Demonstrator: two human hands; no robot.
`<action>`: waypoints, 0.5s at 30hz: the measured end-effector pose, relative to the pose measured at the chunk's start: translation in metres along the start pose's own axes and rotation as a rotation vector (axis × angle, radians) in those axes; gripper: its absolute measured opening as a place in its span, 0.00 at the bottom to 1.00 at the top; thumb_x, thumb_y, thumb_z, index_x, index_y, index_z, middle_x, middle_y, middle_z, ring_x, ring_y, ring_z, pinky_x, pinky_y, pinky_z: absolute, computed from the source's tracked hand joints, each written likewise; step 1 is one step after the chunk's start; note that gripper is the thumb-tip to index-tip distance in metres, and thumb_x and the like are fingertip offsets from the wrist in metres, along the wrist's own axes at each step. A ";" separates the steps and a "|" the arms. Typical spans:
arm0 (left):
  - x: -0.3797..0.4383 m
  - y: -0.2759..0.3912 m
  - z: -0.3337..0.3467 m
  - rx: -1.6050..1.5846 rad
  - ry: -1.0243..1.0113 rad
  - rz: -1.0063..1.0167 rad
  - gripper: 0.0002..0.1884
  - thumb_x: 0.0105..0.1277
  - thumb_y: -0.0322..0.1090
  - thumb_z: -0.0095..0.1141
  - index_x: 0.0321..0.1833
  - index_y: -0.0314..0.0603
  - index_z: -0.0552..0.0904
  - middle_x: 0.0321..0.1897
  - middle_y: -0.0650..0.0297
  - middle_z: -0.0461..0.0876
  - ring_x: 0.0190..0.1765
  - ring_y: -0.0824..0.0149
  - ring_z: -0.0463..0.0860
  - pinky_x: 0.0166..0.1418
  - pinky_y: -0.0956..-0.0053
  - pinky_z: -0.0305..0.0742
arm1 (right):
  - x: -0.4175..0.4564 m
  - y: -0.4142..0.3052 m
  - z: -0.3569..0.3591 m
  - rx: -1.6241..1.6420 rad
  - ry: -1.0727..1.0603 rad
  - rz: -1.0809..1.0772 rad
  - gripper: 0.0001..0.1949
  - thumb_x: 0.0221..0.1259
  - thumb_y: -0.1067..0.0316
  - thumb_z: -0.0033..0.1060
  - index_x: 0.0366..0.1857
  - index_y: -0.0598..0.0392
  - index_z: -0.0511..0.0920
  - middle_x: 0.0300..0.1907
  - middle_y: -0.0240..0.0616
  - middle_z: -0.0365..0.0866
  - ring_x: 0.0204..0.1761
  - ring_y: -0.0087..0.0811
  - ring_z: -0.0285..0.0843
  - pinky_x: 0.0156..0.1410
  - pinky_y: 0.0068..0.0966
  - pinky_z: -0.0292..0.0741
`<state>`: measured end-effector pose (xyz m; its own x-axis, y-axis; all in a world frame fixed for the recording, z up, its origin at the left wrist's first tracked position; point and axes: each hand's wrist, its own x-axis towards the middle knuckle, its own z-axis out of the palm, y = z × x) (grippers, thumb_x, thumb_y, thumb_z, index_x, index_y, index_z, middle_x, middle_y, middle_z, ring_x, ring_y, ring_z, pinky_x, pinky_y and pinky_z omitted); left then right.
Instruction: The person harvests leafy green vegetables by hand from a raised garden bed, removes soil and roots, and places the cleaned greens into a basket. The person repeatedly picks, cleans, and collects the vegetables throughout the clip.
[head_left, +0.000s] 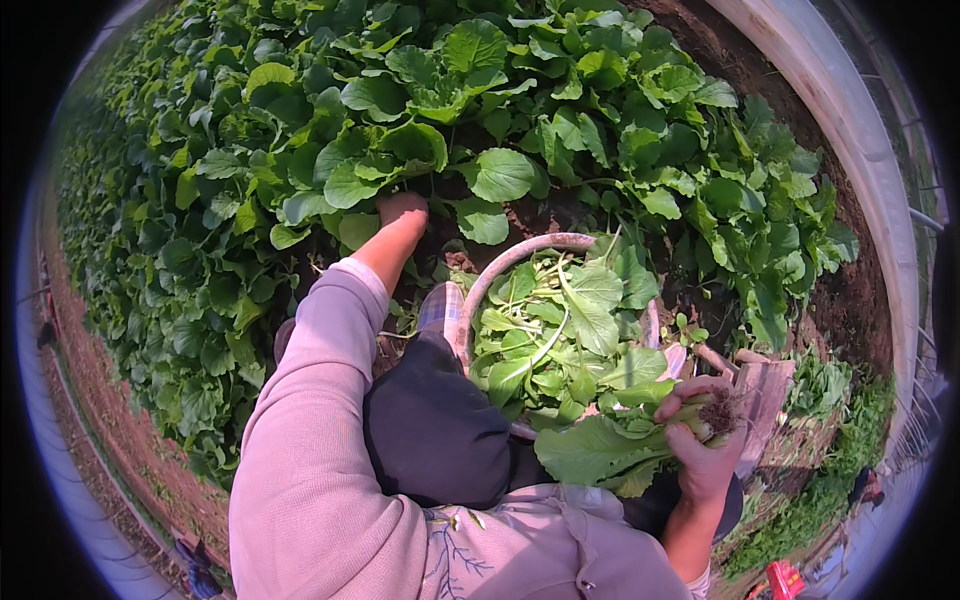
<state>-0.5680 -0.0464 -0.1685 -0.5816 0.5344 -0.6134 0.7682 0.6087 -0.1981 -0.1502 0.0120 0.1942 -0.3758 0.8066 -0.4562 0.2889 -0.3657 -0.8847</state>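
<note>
My left hand (405, 206) reaches in among the growing leafy greens (499, 176); its fingers are hidden under the leaves. In my right hand (701, 442), at the lower right, is a bunch of pulled leafy greens (604, 450), its pale stems and brown roots turned to the right and its leaves hanging to the left. Between my legs stands a round basket (487, 281) with a thick rim, piled with loose green leaves (559, 330). The held bunch's leaves are at the basket's near right side.
A wooden board (765, 405), like part of a low stool, lies right of my right hand. Cut greens lie on the soil beyond it. Plastic sheeting (862, 135) curves along the right side. Far off, other people are partly seen near the lower edges. A red packet (784, 579) lies at the lower right.
</note>
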 end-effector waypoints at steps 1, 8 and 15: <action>-0.001 0.000 -0.002 -0.009 -0.018 -0.012 0.13 0.67 0.35 0.54 0.51 0.49 0.88 0.54 0.60 0.87 0.56 0.56 0.85 0.53 0.47 0.74 | -0.001 0.001 -0.001 -0.002 0.001 0.003 0.21 0.44 0.85 0.63 0.46 0.60 0.75 0.34 0.36 0.81 0.38 0.25 0.80 0.47 0.22 0.77; -0.068 0.001 -0.064 -0.265 0.051 0.127 0.13 0.66 0.38 0.58 0.47 0.39 0.84 0.44 0.50 0.88 0.48 0.48 0.87 0.51 0.55 0.81 | -0.004 0.005 -0.004 -0.037 0.007 -0.006 0.21 0.44 0.85 0.64 0.46 0.59 0.75 0.34 0.35 0.81 0.37 0.24 0.79 0.46 0.21 0.76; -0.088 -0.015 -0.040 -0.424 0.110 0.335 0.17 0.64 0.45 0.60 0.45 0.38 0.79 0.41 0.45 0.85 0.46 0.43 0.85 0.50 0.52 0.80 | -0.015 -0.001 -0.002 0.007 0.009 -0.016 0.20 0.45 0.83 0.66 0.45 0.59 0.76 0.35 0.34 0.81 0.37 0.22 0.78 0.46 0.19 0.75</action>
<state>-0.5390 -0.0791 -0.0815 -0.3661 0.7837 -0.5017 0.7544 0.5656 0.3331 -0.1435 0.0011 0.2025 -0.3724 0.8166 -0.4410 0.2764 -0.3561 -0.8927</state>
